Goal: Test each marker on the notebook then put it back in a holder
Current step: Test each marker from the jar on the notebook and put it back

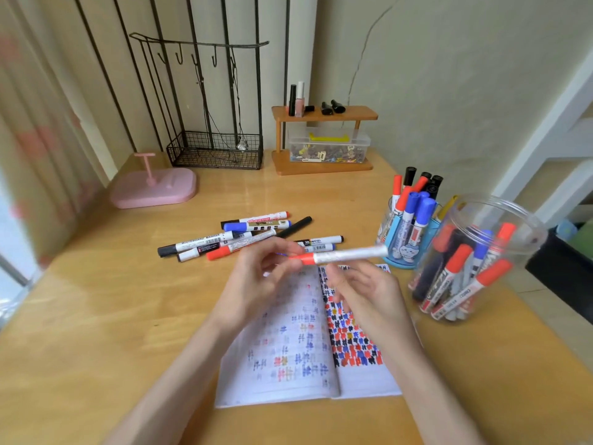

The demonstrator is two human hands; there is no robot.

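Note:
My left hand (256, 284) pinches the red cap end of a red marker (349, 254), whose white barrel points right, level above the top of the notebook. My right hand (365, 293) hovers just under the barrel with its fingers loosely apart and nothing in them. The open notebook (288, 364) lies in front of me, and both pages are covered with red, blue and black test marks. Several loose markers (244, 236) lie on the desk beyond my hands. A blue holder (401, 252) and a clear jar (481, 252), tilted towards me, stand at the right, both filled with markers.
A pink stand (154, 187) sits at the back left, with a black wire rack (215, 152) beside it. At the back centre, a wooden shelf (324, 139) holds small bottles and a clear box of clips. The desk's right edge runs close behind the jar.

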